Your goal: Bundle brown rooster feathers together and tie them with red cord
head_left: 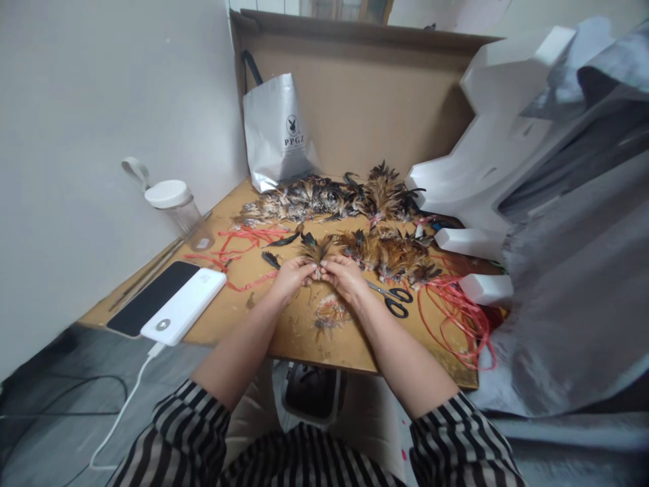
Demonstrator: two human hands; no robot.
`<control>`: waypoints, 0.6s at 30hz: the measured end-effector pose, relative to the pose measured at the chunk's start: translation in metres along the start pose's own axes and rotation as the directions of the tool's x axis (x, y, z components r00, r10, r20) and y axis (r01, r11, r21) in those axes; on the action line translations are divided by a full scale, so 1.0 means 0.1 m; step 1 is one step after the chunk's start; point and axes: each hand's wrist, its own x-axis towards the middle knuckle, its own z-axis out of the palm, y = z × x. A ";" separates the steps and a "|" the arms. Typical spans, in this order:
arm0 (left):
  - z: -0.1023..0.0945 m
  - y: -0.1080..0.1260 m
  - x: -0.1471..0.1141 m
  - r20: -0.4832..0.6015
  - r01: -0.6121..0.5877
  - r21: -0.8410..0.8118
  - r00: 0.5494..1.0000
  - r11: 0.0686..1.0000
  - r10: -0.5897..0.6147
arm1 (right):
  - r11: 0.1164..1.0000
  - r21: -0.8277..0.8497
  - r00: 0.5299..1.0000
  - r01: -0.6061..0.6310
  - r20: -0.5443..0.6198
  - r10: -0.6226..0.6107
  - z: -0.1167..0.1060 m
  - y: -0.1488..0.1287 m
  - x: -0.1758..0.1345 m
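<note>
Both hands meet over the middle of the table around a small bunch of brown and black feathers [317,249]. My left hand [297,276] pinches the bunch's lower end from the left. From the right, my right hand [343,274] closes on the same end, fingertips nearly touching the left ones. Its feathers fan upward, away from me. A pile of golden-brown feather bunches [393,253] lies just beyond and right of my right hand. Scissors with black handles [396,301] rest beside my right wrist. Below my hands are loose feather scraps [330,312].
Behind lies a long row of feather bunches [314,196]. Red plastic strips [456,314] hang over the right edge; more red strips [243,235] lie left. A power bank [185,308], a phone [152,297], a plastic bottle [177,206], a silver bag [276,135] and white foam [481,155] surround the workspace.
</note>
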 end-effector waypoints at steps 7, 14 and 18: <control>0.09 0.05 -0.06 -0.149 -0.143 0.184 0.974 0.973 0.171 | 0.994 -0.076 0.987 0.076 -0.138 -0.086 -0.01 0.05 0.04; 0.09 0.04 -0.06 -0.163 -0.189 0.236 0.959 0.953 0.231 | 0.965 -0.208 0.964 0.162 -0.175 -0.200 0.02 0.07 0.02; 0.09 0.04 -0.05 -0.165 -0.174 0.243 0.962 0.954 0.218 | 0.945 -0.277 0.961 0.177 -0.161 -0.227 0.00 0.09 0.04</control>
